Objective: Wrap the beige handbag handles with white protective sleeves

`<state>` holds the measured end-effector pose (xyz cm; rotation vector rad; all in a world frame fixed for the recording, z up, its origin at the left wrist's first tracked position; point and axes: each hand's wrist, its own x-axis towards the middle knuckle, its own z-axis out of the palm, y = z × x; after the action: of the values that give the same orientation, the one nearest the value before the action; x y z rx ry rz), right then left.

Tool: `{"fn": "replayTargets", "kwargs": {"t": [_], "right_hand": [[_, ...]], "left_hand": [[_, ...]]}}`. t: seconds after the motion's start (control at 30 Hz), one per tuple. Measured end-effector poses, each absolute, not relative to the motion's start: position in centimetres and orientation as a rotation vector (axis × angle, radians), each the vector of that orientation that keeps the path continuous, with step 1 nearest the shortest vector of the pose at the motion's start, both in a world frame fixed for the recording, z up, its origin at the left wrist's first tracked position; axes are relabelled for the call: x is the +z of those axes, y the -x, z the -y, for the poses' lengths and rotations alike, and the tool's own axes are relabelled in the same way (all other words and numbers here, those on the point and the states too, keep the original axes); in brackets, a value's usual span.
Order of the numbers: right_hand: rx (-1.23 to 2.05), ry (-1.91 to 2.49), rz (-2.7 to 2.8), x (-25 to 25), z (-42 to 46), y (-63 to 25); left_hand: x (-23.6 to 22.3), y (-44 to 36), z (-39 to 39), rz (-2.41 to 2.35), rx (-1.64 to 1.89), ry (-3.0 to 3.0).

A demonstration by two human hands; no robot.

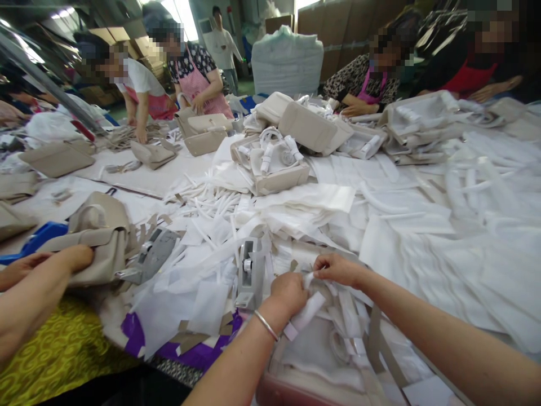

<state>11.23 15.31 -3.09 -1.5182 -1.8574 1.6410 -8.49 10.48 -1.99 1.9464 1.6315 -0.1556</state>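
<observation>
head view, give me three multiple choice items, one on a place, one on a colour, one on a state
1. Where is the grey tape dispenser?
A. just beside the left hand
B. on the far beige bag
C. under the right forearm

2. What colour is the sheet under the scraps near the table edge?
A. green
B. purple
C. orange

3. What are the two hands doing?
A. resting flat
B. both pinching a white strip
C. holding scissors

Answers: 1 A, it stands next to the left hand. 2 B, purple shows between scraps. 3 B, the left hand and right hand grip the white strip.

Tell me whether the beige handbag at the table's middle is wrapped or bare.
Partly wrapped: the beige handbag has white wrap around its handles and straps, while its beige front panel shows bare.
</observation>
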Motion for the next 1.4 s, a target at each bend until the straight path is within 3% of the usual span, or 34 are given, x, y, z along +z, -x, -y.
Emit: {"fn": "replayTargets", "kwargs": {"t": [0.27,0.53,0.7,1.0,1.4], "right_hand": [[1.553,1.641,1.941,-3.5,-14.8,-10.7],[1.762,1.701,1.588,-3.3,-13.9,-12.6],[1.676,1.915,1.963,-2.9,-13.5,-13.3],[2.287,1.467,1.400,-3.8,-13.2,-14.0],[2.155,1.486,1.583,-3.7,-12.4,-13.9]], "left_hand": [[-2.7,8.4,-10.8,-1.484,0.179,-1.952],[-2.8,7.9,-12.6,-1.398,0.018,-1.897],[-2.3,7.8,-12.8,-1.407,0.022,-1.985],[-2.4,7.6,-12.0,-1.465,0.072,-2.180],[-3.0,8.2,-12.6,-1.386,0.076,-1.938]]}}
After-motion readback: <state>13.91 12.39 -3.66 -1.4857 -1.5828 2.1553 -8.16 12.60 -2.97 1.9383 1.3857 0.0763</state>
